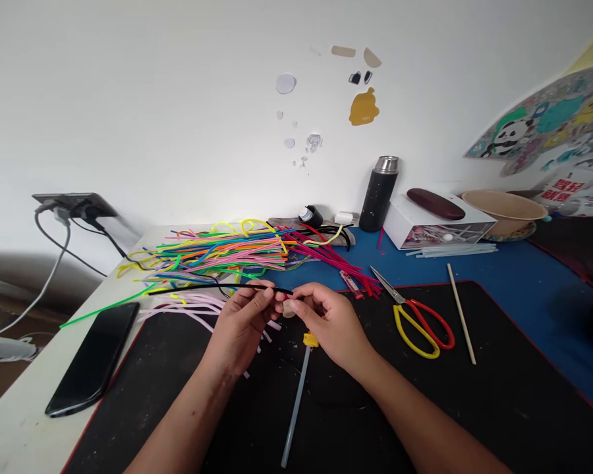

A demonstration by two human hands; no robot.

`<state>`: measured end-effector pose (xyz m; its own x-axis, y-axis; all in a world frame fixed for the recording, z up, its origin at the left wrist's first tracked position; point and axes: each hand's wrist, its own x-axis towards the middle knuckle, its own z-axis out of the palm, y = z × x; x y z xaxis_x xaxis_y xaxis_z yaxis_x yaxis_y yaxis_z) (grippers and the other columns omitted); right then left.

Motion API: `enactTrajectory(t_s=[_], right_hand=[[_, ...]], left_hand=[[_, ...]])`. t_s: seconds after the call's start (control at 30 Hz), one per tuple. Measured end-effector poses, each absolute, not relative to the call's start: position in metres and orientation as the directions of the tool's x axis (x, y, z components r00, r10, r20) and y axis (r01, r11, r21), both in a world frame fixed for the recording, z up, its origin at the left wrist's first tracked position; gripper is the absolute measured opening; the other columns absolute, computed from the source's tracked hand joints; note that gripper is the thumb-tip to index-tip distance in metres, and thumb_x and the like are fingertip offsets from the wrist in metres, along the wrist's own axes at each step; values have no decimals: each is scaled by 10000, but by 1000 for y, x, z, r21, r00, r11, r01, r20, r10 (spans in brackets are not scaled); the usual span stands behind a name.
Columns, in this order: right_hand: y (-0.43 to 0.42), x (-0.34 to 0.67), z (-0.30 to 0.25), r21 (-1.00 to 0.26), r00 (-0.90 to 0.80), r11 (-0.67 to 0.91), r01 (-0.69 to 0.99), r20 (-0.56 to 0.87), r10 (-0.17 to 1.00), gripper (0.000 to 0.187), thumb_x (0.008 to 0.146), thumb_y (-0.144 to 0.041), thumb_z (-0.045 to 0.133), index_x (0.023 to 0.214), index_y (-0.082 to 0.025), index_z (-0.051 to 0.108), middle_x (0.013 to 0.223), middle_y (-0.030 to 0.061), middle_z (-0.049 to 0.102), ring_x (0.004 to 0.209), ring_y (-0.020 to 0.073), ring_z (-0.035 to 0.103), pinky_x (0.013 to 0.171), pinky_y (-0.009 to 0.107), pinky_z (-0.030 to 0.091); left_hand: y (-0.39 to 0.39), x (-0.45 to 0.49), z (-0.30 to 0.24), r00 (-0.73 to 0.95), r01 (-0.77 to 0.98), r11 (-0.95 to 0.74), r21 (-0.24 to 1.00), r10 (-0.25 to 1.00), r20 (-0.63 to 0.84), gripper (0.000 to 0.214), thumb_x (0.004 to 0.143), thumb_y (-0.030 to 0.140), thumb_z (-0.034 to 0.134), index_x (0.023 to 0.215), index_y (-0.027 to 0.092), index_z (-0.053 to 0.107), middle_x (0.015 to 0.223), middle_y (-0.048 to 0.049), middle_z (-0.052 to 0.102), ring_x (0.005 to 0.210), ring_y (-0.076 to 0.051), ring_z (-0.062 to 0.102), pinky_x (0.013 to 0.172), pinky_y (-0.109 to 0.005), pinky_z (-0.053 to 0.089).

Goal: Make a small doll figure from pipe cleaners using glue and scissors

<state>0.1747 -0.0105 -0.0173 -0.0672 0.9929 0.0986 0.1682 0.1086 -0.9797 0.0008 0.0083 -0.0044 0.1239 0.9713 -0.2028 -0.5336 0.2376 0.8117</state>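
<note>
My left hand [244, 322] pinches a long black pipe cleaner [212, 287] that stretches out to the left above the table. My right hand [333, 319] is closed, its fingertips meeting the left hand's at the pipe cleaner's right end, with a small pale round piece [289, 308] between the two hands. Just below my hands lies a clear stick with a yellow piece on its top end [301, 375], resting on the black mat [474, 408].
A heap of coloured pipe cleaners [237, 253] lies behind my hands. Red-and-yellow scissors [418, 316] and a wooden stick [461, 313] lie to the right, a black phone [96, 359] to the left. A flask [379, 193], a white box [439, 224] and a bowl [504, 209] stand at the back.
</note>
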Motion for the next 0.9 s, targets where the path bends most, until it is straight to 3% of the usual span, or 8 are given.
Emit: enactTrajectory(t_s=[0.2, 0.5, 0.73, 0.9], right_hand=[[-10, 176, -13, -976, -16, 103, 192, 102, 995, 185, 938, -388, 655, 943, -217, 723, 745, 4, 672, 639, 156, 581, 587, 258, 439], [-9, 178, -13, -970, -1, 154, 186, 156, 988, 191, 971, -378, 648, 964, -214, 746, 839, 29, 741, 684, 164, 617, 615, 272, 449], [-8, 180, -13, -967, 15, 162, 197, 168, 986, 229, 975, -407, 631, 991, -211, 749, 844, 35, 718, 685, 166, 608, 603, 271, 447], [-9, 179, -14, -962, -23, 174, 212, 173, 985, 207, 960, -386, 657, 1051, -220, 741, 676, -38, 574, 586, 139, 537, 547, 248, 398]], left_hand=[[6, 5, -5, 126, -477, 223, 850, 975, -185, 316, 669, 324, 980, 859, 149, 797, 754, -60, 772, 677, -153, 688, 631, -236, 530], [6, 4, -3, 106, -437, 212, 874, 977, -184, 342, 660, 338, 984, 857, 138, 788, 770, -65, 775, 681, -156, 686, 655, -245, 524], [6, 2, -4, 69, -457, 175, 872, 985, -161, 353, 664, 345, 982, 873, 146, 779, 769, -62, 772, 688, -155, 683, 662, -247, 523], [6, 3, -1, 58, -457, 160, 875, 987, -150, 367, 638, 354, 998, 849, 156, 772, 741, -47, 759, 679, -148, 680, 650, -235, 516]])
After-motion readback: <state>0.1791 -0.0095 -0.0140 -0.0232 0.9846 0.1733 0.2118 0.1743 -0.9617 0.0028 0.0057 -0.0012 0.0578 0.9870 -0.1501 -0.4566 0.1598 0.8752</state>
